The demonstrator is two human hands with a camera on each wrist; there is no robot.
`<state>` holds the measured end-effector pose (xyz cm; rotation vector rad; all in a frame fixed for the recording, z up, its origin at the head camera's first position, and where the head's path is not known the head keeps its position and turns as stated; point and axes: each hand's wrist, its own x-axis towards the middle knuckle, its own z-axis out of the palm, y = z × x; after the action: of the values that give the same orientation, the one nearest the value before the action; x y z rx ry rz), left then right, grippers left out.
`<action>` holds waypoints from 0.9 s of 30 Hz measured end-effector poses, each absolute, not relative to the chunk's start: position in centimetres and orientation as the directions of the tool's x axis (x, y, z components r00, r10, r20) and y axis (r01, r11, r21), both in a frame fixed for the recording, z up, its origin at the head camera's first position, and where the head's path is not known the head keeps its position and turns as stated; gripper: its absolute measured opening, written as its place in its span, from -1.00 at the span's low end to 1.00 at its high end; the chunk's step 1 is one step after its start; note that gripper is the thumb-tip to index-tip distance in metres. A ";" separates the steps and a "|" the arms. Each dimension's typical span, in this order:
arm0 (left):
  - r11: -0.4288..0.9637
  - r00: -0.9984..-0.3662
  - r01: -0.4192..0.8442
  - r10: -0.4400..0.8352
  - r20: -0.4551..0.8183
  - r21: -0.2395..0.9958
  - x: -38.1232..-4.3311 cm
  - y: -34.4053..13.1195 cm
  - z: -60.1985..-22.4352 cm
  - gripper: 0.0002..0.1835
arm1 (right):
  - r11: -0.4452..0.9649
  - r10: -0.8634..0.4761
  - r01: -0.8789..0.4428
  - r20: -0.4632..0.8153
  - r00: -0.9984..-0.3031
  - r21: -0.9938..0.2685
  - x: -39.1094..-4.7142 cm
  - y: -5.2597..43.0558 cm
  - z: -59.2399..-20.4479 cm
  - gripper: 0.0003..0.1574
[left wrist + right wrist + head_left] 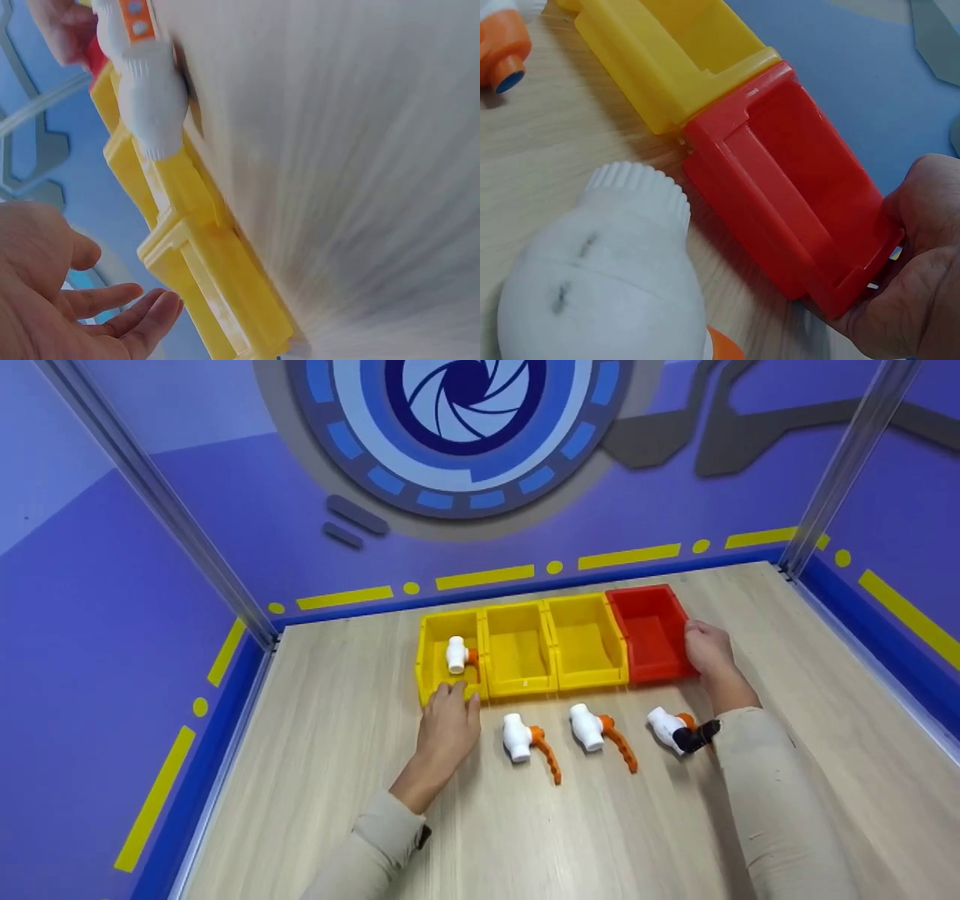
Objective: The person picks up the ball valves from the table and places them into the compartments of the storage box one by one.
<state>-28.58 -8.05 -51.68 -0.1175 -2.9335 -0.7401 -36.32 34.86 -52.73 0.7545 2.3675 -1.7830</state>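
My left hand (448,727) is at the front of the leftmost yellow bin (421,664). Its fingers are relaxed and hold nothing; in the left wrist view the fingertips (166,307) come close to the bin's edge. Inside that bin lies a white ball valve (456,655) with an orange handle. At the far end of the row, my right hand (709,649) grips the side wall of the red bin (739,176), thumb over its rim. The red bin stands against the neighbouring yellow bin (634,71).
Before the bins lie a white valve (517,737) with an orange handle, a similar valve (587,727) to its right, and a third valve (666,727) partly covered by a black object (697,736) at the right sleeve. A printed blue wall (352,562) stands behind.
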 end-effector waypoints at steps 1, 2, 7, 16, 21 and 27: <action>0.883 -0.991 0.109 0.061 0.119 0.456 -28.1 -8.2 -51.8 -0.49 | 0.201 0.332 0.428 -0.350 -0.876 -0.881 -36.3 34.8 -52.7 -0.23; 0.888 -0.992 0.108 0.069 0.102 0.446 -27.7 -8.3 -51.9 -0.49 | 0.204 0.334 0.427 -0.348 -0.876 -0.881 -36.3 34.8 -52.7 -0.23; 0.899 -0.993 0.117 0.111 0.040 0.422 -26.0 -8.4 -52.3 -0.44 | 0.216 0.327 0.402 -0.323 -0.888 -0.890 -36.1 34.9 -52.7 -0.22; 0.901 -0.988 0.131 0.155 -0.025 0.413 -25.2 -7.8 -53.2 -0.36 | 0.152 0.308 0.438 -0.378 -0.873 -0.886 -36.3 35.0 -52.6 -0.22; 0.883 -0.980 0.178 0.200 -0.004 0.434 -25.1 -7.4 -53.7 -0.31 | 0.155 0.309 0.430 -0.370 -0.876 -0.889 -36.3 35.0 -52.6 -0.23; 0.869 -0.970 0.197 0.240 -0.039 0.454 -25.0 -6.6 -54.2 -0.21 | 0.167 0.310 0.425 -0.361 -0.879 -0.890 -36.3 35.0 -52.7 -0.22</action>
<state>-24.99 -6.59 -54.18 -0.3661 -3.1284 -0.7432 -36.35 34.99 -52.70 0.7340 2.3246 -1.8256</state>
